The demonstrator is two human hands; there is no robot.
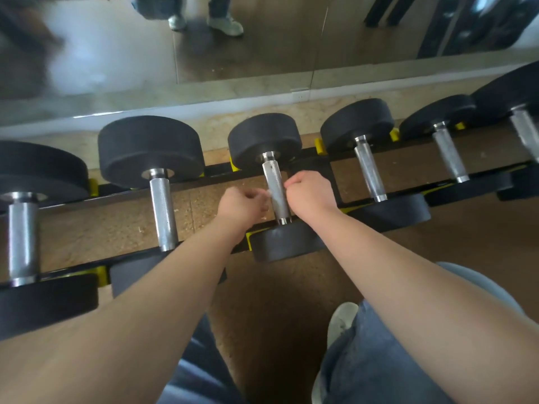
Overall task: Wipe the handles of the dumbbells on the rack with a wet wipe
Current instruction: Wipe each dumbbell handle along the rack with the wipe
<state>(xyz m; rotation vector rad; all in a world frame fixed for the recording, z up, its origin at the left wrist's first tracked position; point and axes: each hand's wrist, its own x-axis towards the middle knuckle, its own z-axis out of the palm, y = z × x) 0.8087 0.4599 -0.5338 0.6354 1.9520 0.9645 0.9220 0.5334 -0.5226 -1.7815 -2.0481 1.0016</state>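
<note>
Several black dumbbells with knurled steel handles lie side by side on a low black rack (318,167) with yellow cradles. My two hands flank the handle (275,191) of the middle dumbbell. My left hand (243,204) is curled and pinches a small white wet wipe (267,194) against the handle's left side. My right hand (310,192) is a fist at the handle's right side; whether it holds the wipe's other end is hidden behind the handle and fingers.
Neighbouring handles stand to the left (163,211) and right (370,170). A mirror (262,39) along the wall behind the rack reflects shoes and floor. My knees and one shoe (341,322) are below, over brown cork-like flooring.
</note>
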